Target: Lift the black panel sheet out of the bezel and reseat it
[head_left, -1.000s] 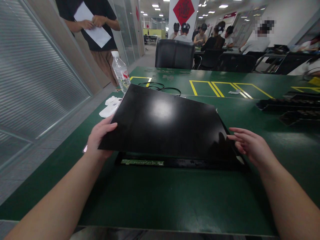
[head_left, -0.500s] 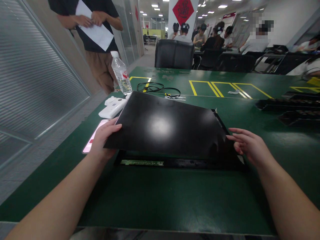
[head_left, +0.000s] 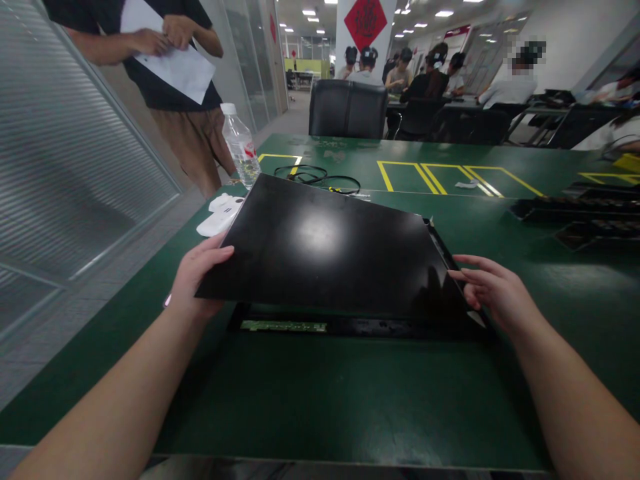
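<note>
A glossy black flat display panel (head_left: 320,267) is tilted above the table, its left side raised and its right side low over a black frame (head_left: 380,327). My left hand (head_left: 200,270) is closed on the panel's left edge, thumb on top and the other fingers underneath. At the right edge, my right hand (head_left: 493,287) has its fingers stretched out, the tips touching or very close to the panel. A narrow green circuit board (head_left: 284,326) shows along the frame's near side. Most of the frame's inside is hidden beneath the panel.
On the green table (head_left: 340,393), a water bottle (head_left: 241,147), a white object (head_left: 217,217) and black cables (head_left: 315,177) lie behind the panel. Dark parts (head_left: 575,213) rest at the right. A person (head_left: 170,60) holding paper stands at the left.
The panel's left side has shifted left and slightly up with my left hand, covering most of the pink phone. My right hand has edged left. The standing person has moved left.
</note>
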The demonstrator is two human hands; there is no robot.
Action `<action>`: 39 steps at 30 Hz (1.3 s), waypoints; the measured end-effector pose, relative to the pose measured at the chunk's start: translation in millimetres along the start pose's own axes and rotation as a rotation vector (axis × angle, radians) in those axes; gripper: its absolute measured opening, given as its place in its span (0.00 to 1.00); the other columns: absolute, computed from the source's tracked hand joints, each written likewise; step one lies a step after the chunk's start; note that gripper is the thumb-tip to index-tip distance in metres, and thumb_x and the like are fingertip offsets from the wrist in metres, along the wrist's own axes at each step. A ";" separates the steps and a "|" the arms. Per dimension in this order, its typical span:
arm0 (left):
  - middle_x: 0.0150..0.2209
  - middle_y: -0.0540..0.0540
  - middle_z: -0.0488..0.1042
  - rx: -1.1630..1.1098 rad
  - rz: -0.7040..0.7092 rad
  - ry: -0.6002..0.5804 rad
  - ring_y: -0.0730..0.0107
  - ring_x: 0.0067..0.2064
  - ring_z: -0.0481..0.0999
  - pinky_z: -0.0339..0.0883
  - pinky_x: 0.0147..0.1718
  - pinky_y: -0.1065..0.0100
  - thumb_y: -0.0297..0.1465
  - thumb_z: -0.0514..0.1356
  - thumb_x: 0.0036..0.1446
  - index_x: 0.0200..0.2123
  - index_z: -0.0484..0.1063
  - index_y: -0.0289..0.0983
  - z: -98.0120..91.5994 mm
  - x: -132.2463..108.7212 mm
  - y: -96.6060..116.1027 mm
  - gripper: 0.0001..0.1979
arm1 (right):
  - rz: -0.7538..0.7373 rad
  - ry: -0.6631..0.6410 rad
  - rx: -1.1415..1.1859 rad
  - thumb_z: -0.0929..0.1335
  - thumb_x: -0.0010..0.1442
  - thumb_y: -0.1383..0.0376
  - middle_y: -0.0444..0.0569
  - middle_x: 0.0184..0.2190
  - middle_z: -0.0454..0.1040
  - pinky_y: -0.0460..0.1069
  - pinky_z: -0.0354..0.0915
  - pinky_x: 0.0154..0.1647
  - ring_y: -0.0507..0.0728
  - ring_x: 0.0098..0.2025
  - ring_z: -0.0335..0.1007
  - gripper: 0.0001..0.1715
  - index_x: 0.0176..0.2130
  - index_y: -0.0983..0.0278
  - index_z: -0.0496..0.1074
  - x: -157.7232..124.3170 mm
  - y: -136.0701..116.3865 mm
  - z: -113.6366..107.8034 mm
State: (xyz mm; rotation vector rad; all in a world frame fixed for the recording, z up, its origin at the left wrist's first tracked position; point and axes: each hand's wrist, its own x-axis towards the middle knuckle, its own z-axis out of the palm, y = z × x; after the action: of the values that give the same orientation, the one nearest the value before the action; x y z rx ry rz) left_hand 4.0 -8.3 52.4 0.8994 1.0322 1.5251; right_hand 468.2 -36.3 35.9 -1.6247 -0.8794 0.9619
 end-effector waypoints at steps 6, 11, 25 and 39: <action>0.39 0.40 0.90 0.013 -0.010 -0.040 0.43 0.50 0.88 0.83 0.47 0.60 0.33 0.77 0.43 0.44 0.89 0.34 0.8 0.4 -1.6 0.22 | -0.020 0.008 -0.011 0.78 0.41 0.57 0.54 0.32 0.83 0.47 0.54 0.13 0.49 0.15 0.60 0.32 0.47 0.64 0.78 2.2 3.7 -1.0; 0.42 0.39 0.90 0.045 -0.043 -0.046 0.41 0.48 0.88 0.84 0.42 0.60 0.34 0.78 0.41 0.44 0.89 0.35 4.7 -1.6 -0.8 0.24 | -0.009 0.029 -0.031 0.77 0.42 0.58 0.53 0.32 0.83 0.48 0.55 0.14 0.49 0.15 0.60 0.31 0.47 0.64 0.78 1.0 1.9 0.3; 0.39 0.40 0.90 0.037 -0.038 0.022 0.45 0.46 0.89 0.83 0.40 0.62 0.31 0.77 0.40 0.44 0.89 0.33 11.6 -7.3 -2.8 0.24 | -0.006 0.072 -0.064 0.76 0.42 0.60 0.52 0.31 0.83 0.48 0.56 0.14 0.49 0.15 0.60 0.28 0.44 0.63 0.78 1.6 -0.5 0.7; 0.38 0.39 0.89 0.076 -0.067 0.020 0.47 0.43 0.89 0.82 0.35 0.65 0.32 0.78 0.36 0.41 0.88 0.33 16.9 -8.7 -0.6 0.23 | -0.035 0.086 -0.052 0.78 0.39 0.59 0.50 0.29 0.82 0.47 0.55 0.13 0.49 0.15 0.59 0.28 0.43 0.63 0.78 4.2 3.9 -0.1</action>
State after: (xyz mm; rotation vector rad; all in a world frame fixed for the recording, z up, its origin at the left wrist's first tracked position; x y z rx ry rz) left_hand 21.4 -14.2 57.4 0.8953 1.1305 1.4500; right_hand 470.4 -33.4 31.4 -1.6770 -0.8779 0.8449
